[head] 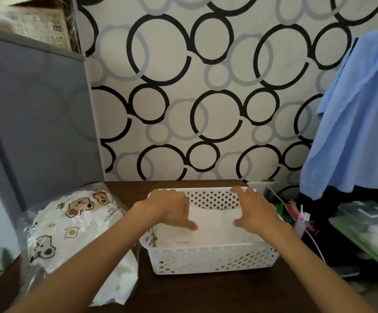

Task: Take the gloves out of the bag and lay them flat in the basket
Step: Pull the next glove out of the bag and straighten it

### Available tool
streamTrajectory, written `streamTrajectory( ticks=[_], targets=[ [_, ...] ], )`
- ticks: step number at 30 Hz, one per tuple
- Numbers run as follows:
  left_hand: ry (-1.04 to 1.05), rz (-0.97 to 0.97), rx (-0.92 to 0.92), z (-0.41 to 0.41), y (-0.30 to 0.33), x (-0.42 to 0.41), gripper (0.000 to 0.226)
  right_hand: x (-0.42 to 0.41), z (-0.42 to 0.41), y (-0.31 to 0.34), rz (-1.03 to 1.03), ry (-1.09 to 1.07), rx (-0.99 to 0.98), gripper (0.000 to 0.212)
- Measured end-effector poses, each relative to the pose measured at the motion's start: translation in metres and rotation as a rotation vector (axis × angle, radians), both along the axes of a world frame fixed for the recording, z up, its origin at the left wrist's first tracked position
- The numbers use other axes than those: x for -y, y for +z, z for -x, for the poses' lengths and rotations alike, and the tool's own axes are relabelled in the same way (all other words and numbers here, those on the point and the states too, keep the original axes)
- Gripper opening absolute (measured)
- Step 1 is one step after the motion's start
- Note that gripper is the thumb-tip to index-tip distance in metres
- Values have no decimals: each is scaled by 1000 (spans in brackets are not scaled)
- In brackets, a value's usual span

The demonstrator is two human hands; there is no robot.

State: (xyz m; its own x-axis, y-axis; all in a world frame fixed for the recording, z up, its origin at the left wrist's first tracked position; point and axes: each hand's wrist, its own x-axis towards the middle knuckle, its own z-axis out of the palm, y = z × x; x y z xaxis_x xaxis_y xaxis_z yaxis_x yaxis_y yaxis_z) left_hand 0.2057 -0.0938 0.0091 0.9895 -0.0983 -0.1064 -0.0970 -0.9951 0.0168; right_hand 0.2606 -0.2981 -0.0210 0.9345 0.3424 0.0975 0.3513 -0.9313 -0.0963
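The left hand point(172, 208) and right hand point(254, 211) lie flat, fingers straight, pressing white gloves point(215, 224) down inside the white perforated basket point(212, 258) on the dark table point(206, 292). The printed plastic bag point(70, 224), holding more white gloves, lies just left of the basket.

A home room: circle-patterned wallpaper point(206, 86), hanging blue garment point(350, 123), wooden table point(206, 294).
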Motion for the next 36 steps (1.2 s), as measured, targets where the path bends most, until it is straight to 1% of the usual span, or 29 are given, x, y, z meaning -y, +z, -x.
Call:
streamTrajectory(
  ticks=[2,4,6,8,9,10,12,14,15,18,20,22,23,24,26,27,28,29,30,31,32,33,36],
  targets=[
    [-2,-6,-70,2,-1,-8,30,0,1,-3,80,22,-75,73],
    [7,-3,-77,2,-2,-17,18,1,3,-7,73,13,-147,65],
    [17,48,-118,3,0,-24,15,4,4,-9,73,5,-182,59],
    [24,111,-91,3,5,-26,22,4,4,-8,85,6,-181,55],
    [30,95,-56,4,7,-25,26,4,3,-7,87,5,-174,54],
    [32,30,-25,5,8,-23,30,3,3,-6,85,2,-161,55],
    [25,-175,6,7,6,-17,38,0,5,-1,60,4,-128,52],
    [2,-338,30,10,1,-10,37,-5,7,0,24,18,-120,35],
    [-10,-376,41,11,-1,-7,34,-7,9,0,19,31,-130,27],
    [-39,-400,106,12,-2,-8,25,-5,9,-2,43,40,-174,21],
    [-52,-422,162,14,0,-10,19,1,6,-5,33,22,-179,21],
    [-54,-438,138,16,3,-14,19,5,4,-7,12,24,-195,18],
    [-46,-410,106,17,6,-16,22,6,4,-6,-17,31,-191,17],
    [-33,-336,82,18,10,-18,24,7,3,-3,-60,42,-171,17],
    [-25,-154,78,20,20,-16,29,7,3,8,-174,81,-103,18],
    [-39,-106,71,19,22,-14,36,6,3,14,-226,110,-112,19],
    [-54,-87,18,19,22,-9,48,4,3,17,-242,143,-167,25],
    [-56,-74,-79,18,18,-3,62,0,3,20,-204,166,-262,38],
    [-44,-74,-204,18,11,3,74,-5,3,19,-119,161,-389,53],
    [-37,-106,-306,16,2,9,80,-11,2,17,-16,134,-515,67],
    [-33,-159,-369,14,-8,12,81,-15,1,12,67,95,-615,75],
    [-30,-220,-400,11,-17,12,79,-18,-1,7,116,65,-665,79],
    [-45,-320,-403,8,-34,11,74,-24,-7,-1,172,57,-683,79]
  ],
)
